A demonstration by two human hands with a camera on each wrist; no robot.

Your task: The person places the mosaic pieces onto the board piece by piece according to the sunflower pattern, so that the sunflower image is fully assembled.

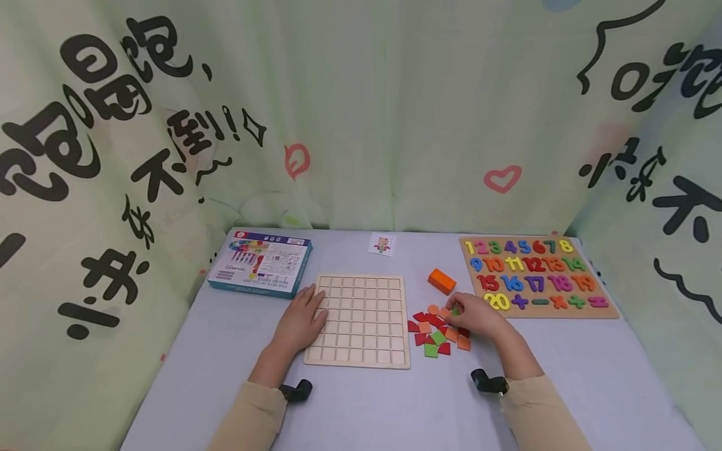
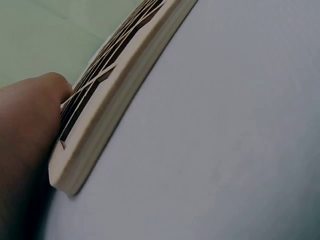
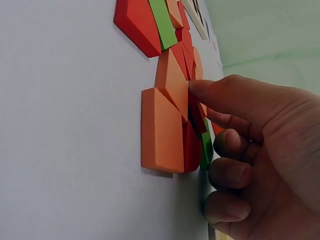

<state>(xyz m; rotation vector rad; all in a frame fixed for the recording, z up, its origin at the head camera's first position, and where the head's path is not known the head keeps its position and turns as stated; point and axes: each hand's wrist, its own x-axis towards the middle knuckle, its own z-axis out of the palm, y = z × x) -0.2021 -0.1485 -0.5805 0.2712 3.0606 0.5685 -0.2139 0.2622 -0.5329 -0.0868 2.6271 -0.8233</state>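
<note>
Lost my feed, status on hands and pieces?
Left hand flat on grid board. Right hand fingering coloured tile pile, grip unclear. Orange block beside pile, nothing blocking.

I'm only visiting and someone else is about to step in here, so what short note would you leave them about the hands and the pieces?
Left hand: lies flat on the left edge of the wooden grid board, fingers straight.
Right hand: fingers curled among the pile of coloured tiles, fingertip on an orange one; a firm grip is not visible.
Done: nothing placed; every grid cell is empty.
Left: all tiles, plus the orange block beside them.
</note>
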